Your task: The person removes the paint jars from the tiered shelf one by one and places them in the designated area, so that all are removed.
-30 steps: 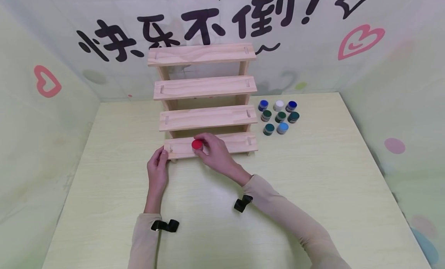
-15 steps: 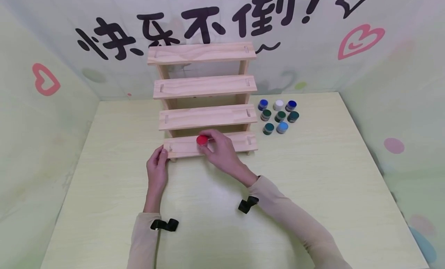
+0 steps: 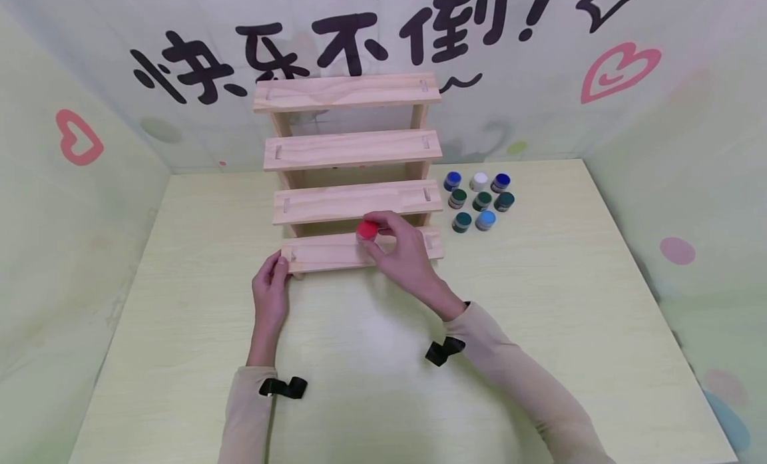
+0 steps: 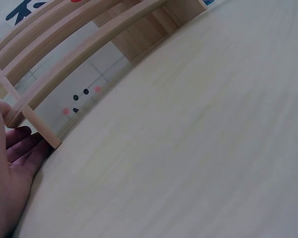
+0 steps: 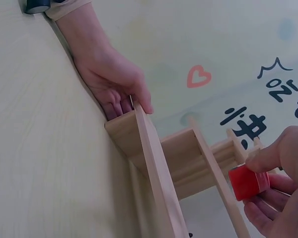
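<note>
A wooden four-step display rack (image 3: 353,199) stands against the back wall. My left hand (image 3: 271,297) grips the left end of its lowest step, thumb on the board and fingers underneath, as the right wrist view also shows. My right hand (image 3: 409,261) pinches a small red paint jar (image 3: 367,230) between thumb and fingers. In the head view the jar overlaps the space between the two lowest steps, right of their middle. The right wrist view shows the red jar (image 5: 244,183) tilted, its far side hidden by the fingers.
Right of the rack, several paint jars stand in rows on the pale table (image 3: 539,304): a white jar (image 3: 479,182), a light blue jar (image 3: 486,220), dark blue ones and green ones, such as a green jar (image 3: 461,222). Printed cloth walls (image 3: 671,184) border the table.
My right hand has moved right and slightly back, carrying the red paint jar up from over the lowest step. The left hand stays on the rack's end.
</note>
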A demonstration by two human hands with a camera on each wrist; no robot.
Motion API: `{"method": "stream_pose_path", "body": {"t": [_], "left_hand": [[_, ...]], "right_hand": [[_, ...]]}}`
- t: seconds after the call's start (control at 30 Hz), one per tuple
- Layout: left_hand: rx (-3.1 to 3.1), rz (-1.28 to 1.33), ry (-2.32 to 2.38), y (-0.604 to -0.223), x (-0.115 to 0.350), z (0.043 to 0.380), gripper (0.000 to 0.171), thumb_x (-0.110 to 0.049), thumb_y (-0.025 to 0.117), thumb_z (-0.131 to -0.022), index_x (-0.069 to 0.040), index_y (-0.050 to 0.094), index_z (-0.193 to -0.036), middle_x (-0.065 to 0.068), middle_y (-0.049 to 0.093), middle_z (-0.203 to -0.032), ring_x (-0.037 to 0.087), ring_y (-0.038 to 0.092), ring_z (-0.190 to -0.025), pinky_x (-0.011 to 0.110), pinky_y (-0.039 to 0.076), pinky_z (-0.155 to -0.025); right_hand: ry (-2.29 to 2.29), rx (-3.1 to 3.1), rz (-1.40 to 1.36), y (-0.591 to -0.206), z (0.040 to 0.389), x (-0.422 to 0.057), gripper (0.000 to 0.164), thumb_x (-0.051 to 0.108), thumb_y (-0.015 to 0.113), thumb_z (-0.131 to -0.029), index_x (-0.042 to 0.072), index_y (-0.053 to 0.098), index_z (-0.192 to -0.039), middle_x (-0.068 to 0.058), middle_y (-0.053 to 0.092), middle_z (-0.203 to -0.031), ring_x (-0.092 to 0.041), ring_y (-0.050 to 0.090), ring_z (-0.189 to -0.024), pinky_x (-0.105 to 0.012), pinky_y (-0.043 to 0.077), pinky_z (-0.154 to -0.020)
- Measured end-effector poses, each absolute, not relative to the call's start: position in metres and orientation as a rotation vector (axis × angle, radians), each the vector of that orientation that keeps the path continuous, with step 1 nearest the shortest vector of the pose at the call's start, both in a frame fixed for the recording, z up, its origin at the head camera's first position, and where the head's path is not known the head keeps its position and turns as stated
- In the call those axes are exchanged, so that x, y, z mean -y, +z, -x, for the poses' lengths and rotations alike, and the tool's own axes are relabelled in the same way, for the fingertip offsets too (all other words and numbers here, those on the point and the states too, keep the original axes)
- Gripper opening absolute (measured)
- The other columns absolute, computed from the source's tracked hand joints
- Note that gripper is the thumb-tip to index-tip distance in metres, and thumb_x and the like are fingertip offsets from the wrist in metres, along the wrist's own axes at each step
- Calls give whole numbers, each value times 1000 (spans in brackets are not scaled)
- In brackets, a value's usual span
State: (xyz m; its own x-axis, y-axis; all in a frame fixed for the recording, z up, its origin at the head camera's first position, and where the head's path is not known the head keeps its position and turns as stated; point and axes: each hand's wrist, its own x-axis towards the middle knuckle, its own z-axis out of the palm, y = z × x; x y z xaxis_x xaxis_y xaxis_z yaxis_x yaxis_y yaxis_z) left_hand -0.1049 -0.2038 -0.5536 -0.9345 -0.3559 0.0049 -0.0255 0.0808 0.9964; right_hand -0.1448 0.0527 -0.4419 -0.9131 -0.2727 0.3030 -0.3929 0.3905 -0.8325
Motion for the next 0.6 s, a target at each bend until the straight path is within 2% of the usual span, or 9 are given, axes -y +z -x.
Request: {"method": "stream_pose_path", "body": {"t": [0.33,0.6], "left_hand": [[2117,-403,-1928,-553,203,105,45,-26,49,-108,6,56,-140,25,61,-133,0,59,-106,6,48,-91],[2117,-392,-1932,-553,202,105,45,-25,48,-108,6,55,-141,24,60,-134,-2,59,-107,6,47,-92]], "right_hand": [[1556,2416,-537,-436,150,-76,38,7,78,-88,2,64,-123,-13,69,-119,-25,68,-103,-42,59,-94],[1576,2294,-521,-440,155,-96,39,2,79,-86,-4,64,-121,-18,70,-116,-29,70,-101,-52,59,-91]]}}
